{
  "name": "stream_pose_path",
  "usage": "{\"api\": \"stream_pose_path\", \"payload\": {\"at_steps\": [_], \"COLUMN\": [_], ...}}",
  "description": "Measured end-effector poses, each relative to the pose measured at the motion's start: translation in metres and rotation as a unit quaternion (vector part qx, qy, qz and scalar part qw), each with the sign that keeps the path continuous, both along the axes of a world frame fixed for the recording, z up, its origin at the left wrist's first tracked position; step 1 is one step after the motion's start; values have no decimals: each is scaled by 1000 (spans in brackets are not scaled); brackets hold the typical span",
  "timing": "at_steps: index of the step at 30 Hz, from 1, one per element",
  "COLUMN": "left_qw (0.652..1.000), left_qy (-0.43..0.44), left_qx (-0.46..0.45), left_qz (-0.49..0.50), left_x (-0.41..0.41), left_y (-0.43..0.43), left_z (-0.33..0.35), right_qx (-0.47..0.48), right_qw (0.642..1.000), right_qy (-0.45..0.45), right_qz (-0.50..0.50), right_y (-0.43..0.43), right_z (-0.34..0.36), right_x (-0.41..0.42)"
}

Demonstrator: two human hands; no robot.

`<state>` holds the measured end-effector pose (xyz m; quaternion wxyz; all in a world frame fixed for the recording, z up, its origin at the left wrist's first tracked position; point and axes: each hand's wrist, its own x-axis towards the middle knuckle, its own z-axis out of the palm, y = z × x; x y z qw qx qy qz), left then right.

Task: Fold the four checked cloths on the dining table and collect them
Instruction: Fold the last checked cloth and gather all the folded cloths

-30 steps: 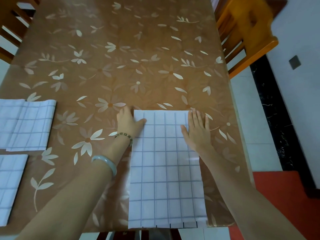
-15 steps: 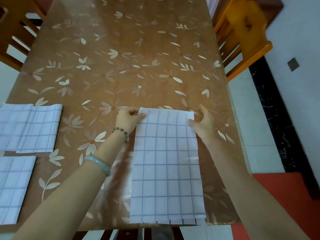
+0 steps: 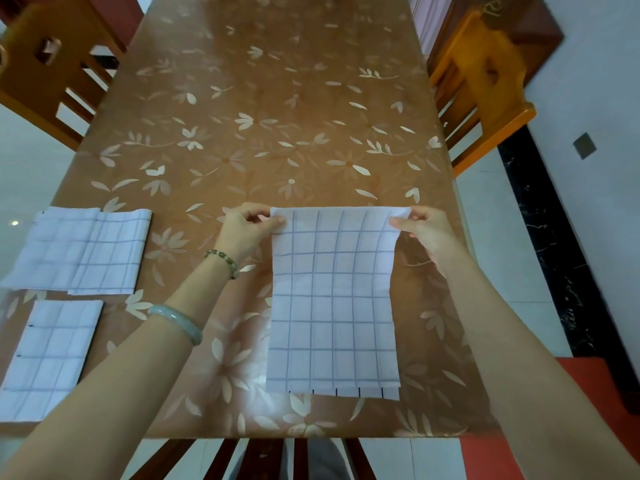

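Observation:
A white checked cloth point(image 3: 332, 306), folded into a long strip, lies lengthwise on the dining table point(image 3: 277, 140) in front of me. My left hand point(image 3: 244, 230) pinches its far left corner and my right hand point(image 3: 426, 228) pinches its far right corner, lifting the far edge a little off the table. The near end lies flat by the table's front edge. Two more checked cloths lie at the left: a folded one point(image 3: 83, 251) farther away and another point(image 3: 45, 358) nearer, partly cut off by the frame. No fourth cloth shows.
The table has a brown flowered cover. Wooden chairs stand at the far left point(image 3: 52, 71), at the right point(image 3: 485, 84) and just under the near edge point(image 3: 263, 459). White floor tiles and a red mat point(image 3: 588, 410) lie to the right.
Both hands went from pressing flat on the strip's far end to pinching its two far corners. The far edge now rises off the table.

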<state>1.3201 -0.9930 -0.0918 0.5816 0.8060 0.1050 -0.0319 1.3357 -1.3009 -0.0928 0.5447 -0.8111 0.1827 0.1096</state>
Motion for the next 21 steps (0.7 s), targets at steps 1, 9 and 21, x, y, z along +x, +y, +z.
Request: {"api": "stream_pose_path", "payload": {"at_steps": [1, 9, 21], "left_qw": [1000, 996, 976], "left_qy": [-3, -24, 186], "left_qx": [6, 4, -101], "left_qz": [3, -91, -39], "left_x": [-1, -63, -155], "left_y": [2, 17, 18], "left_z": [1, -5, -44], "right_qx": [-9, 34, 125], "right_qw": [1000, 999, 979], "right_qy": [-16, -40, 152], "right_qz": [-3, -15, -56], "right_y": [1, 6, -2], "right_z": [7, 15, -39], "right_x": [-5, -84, -173]}}
